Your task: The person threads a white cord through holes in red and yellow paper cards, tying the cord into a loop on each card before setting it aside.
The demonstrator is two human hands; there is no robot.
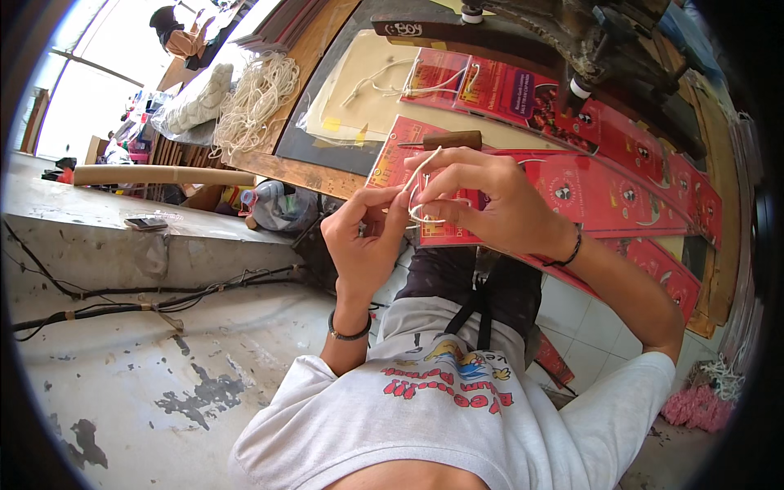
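Note:
My left hand (363, 233) and my right hand (498, 196) meet over the near left end of a red printed sheet (384, 159). Between their fingertips runs a white cord (427, 166), pinched by both hands, with a loop of it hanging below my right fingers. Whether the cord passes through the sheet there is hidden by the fingers. Just beyond my right hand lies an awl (452, 140) with a wooden handle, its thin spike toward the left. Farther back, another red printed sheet (441, 77) has white cord at its left end.
More red sheets (645, 261) overlap across the wooden table to the right. A dark metal machine (572, 41) stands at the back. Tangled white cord (261, 94) lies at the table's far left corner, by a cardboard tube (163, 175). Black cables (114, 309) run along the left wall.

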